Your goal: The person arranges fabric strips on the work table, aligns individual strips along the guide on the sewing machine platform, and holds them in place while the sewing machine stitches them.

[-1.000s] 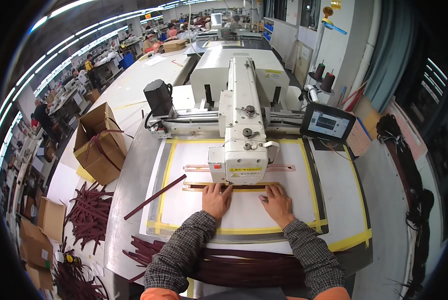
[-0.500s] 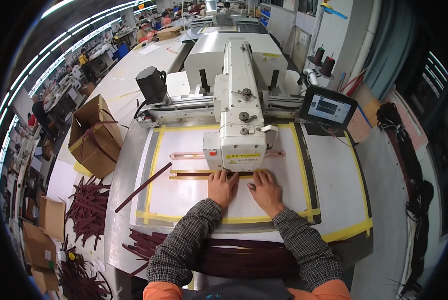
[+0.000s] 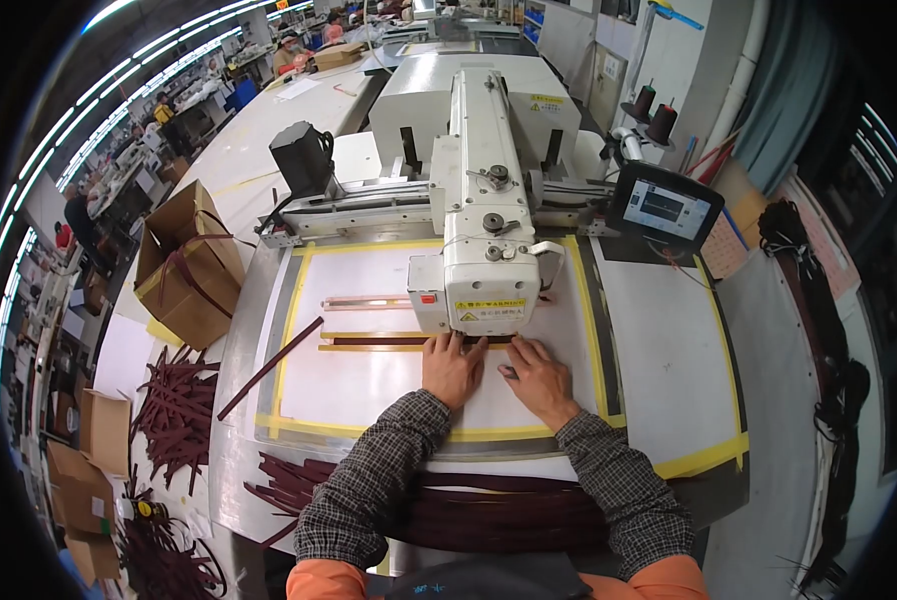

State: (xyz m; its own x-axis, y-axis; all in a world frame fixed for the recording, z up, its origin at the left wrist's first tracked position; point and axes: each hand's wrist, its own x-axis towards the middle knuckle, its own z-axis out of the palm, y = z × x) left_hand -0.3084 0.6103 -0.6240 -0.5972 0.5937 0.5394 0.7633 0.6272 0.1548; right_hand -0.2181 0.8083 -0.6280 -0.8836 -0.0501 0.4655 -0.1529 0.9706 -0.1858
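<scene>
My left hand (image 3: 453,370) lies with its fingers stretched forward onto a dark maroon strap (image 3: 379,342), just below the white sewing machine head (image 3: 487,270). To its right, my right hand (image 3: 542,382) has its fingers extended onto the strap's right part and its thumb apart. The strap lies in a narrow yellow-edged slot of the white template sheet (image 3: 369,385). Fingertips of both hands touch the strap close to the machine head, which hides the needle area. Neither hand is wrapped around anything.
A single loose maroon strap (image 3: 271,368) lies slanted at the template's left. More straps (image 3: 509,515) hang bundled along the front edge. At left stand an open cardboard box (image 3: 191,275) and a pile of cut straps (image 3: 177,410). A control screen (image 3: 664,207) stands at right.
The template sheet, with its slotted strap and the loose strap, has shifted left under the machine head. Both hands stay by the strap, slightly right of before in view.
</scene>
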